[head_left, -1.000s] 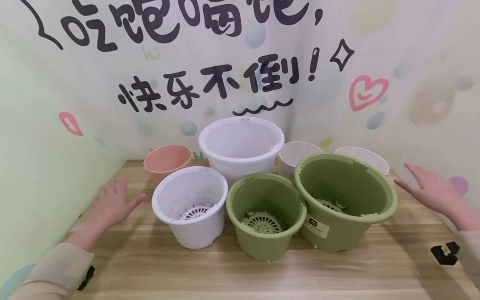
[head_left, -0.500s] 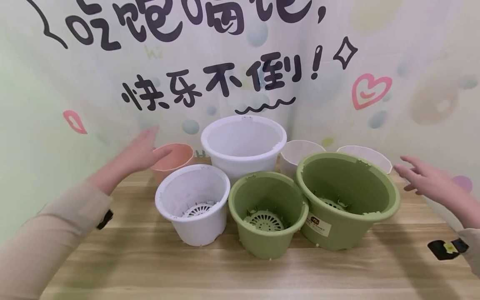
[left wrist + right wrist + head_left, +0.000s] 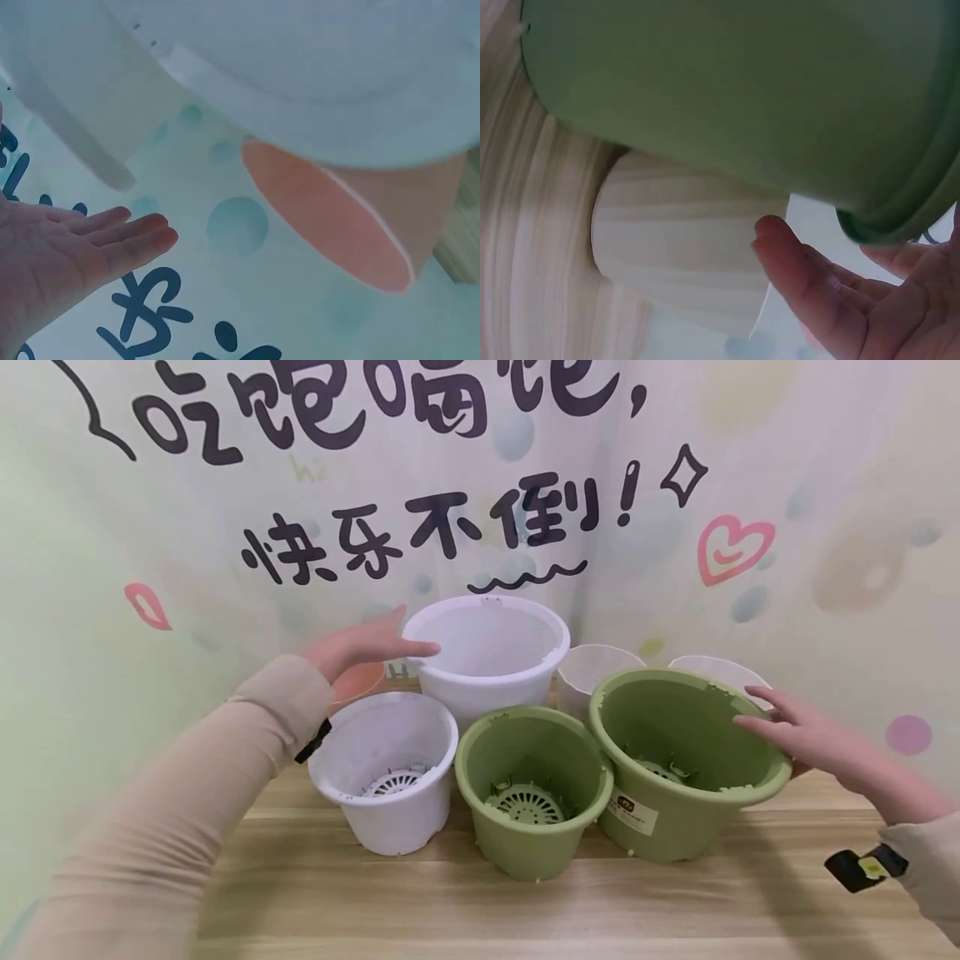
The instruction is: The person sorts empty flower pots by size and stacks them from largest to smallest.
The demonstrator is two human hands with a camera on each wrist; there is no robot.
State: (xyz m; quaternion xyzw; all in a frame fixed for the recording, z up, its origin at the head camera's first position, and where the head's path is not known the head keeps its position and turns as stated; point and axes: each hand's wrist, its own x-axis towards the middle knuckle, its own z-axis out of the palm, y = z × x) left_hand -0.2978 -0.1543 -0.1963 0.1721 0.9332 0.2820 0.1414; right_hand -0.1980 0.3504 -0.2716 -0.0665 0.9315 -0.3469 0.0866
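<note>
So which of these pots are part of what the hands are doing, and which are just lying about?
Probably in the job, judging by the hands:
large white pot, left hand at its rim
large green pot, right hand at its rim

Seemingly just standing about:
smaller white pot
smaller green pot
orange pot
pale pot at back centre
pale pot at back right

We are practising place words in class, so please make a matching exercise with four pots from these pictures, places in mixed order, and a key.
Column 1
1. large white pot
2. small green pot
3. large green pot
4. orange pot

Column 2
A. middle of the front row
B. left end of the back row
C. front row, near the right hand
D. back row, near the left thumb

Pairs: 1-D, 2-A, 3-C, 4-B
</note>
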